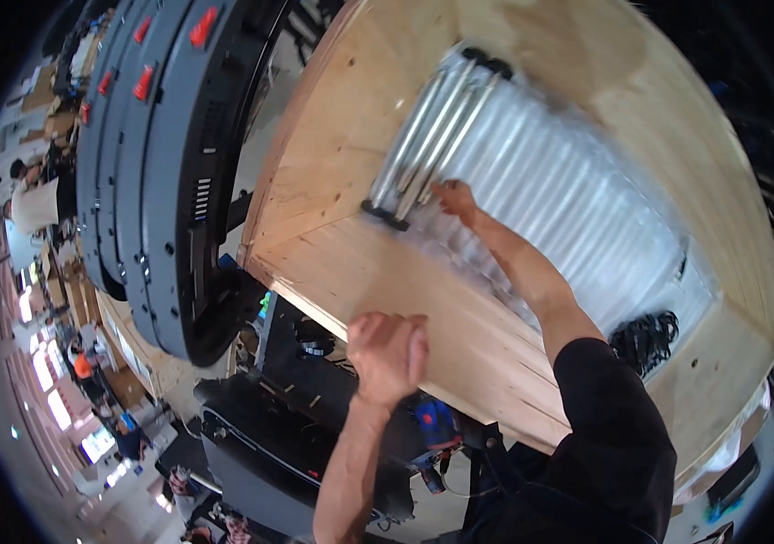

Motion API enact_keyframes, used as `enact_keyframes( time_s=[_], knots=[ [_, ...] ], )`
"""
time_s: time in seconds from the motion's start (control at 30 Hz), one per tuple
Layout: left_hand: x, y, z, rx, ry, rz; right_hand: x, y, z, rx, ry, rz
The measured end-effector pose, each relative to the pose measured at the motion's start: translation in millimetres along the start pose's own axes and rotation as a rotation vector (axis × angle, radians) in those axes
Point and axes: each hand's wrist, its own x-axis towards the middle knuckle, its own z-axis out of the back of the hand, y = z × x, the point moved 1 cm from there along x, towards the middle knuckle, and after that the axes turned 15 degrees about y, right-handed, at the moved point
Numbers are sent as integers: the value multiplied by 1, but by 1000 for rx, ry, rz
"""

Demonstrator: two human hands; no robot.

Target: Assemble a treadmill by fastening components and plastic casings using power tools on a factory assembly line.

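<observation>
Inside a large wooden crate, several shiny metal tubes with black end pieces lie side by side at the left. My right hand reaches over the crate's near side with bent fingers closed at the rightmost tube, near its lower end. To its right is a wide layer of tubes wrapped in clear plastic. My left hand is a fist over the crate's near edge; its fingertips are hidden, so whatever it grips cannot be made out.
A bundle of black straps or cords lies in the crate's near right corner. Left of the crate stand tall dark grey panels with red clips. Below the near edge are black equipment and a blue and red object. People work far left.
</observation>
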Motion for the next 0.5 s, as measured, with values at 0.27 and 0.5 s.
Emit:
enact_keyframes(
  time_s=[0.27, 0.5],
  knots=[
    [3, 8, -3, -40, -70, -13, 8, 10, -4, 312, -97, 127],
    [-3, -5, -3, -17, -74, -33, -138, 116, 95, 277, -31, -104]
  ],
)
